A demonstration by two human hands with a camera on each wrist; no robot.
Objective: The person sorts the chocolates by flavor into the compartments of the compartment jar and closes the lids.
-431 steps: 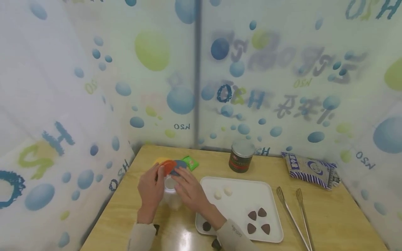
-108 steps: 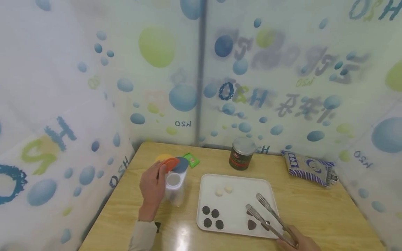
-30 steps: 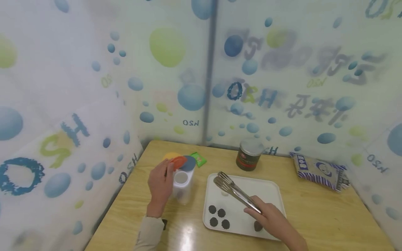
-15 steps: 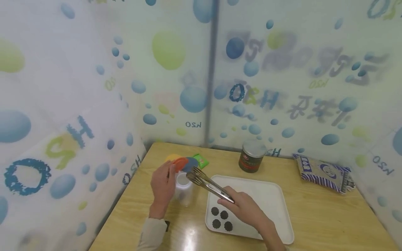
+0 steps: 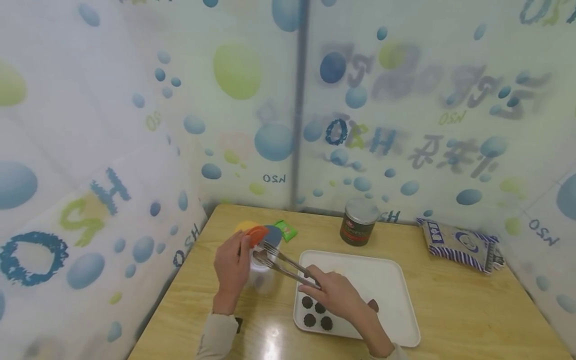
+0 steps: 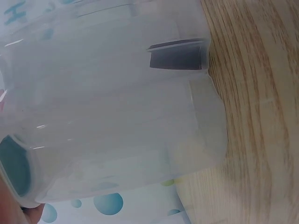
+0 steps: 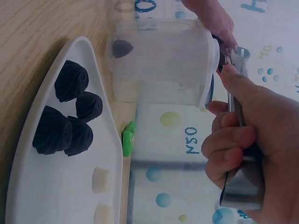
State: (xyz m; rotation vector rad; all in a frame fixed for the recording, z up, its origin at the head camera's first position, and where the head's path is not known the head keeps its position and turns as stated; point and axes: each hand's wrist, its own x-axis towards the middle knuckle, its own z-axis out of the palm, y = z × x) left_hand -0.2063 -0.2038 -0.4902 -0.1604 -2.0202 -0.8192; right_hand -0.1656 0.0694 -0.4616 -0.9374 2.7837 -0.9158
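My left hand pinches the raised orange lid of a clear plastic container, which also has a yellow lid and a blue lid. The right hand grips metal tongs, their tips at the round mouth beneath the orange lid. A brown piece shows between those tips. One dark brown piece lies at the container's bottom, seen through its wall. On a white tray sit several dark fluted pieces and a brown triangular piece.
Pale pieces lie on the tray, partly hidden by the right hand in the head view. Behind stand a dark can and a green packet. A striped bag lies at the back right of the wooden table.
The right hand has taken the tongs from the table and carried them over the tray to the container's mouth. Fewer brown triangular pieces show on the tray. The left hand keeps the orange lid up.
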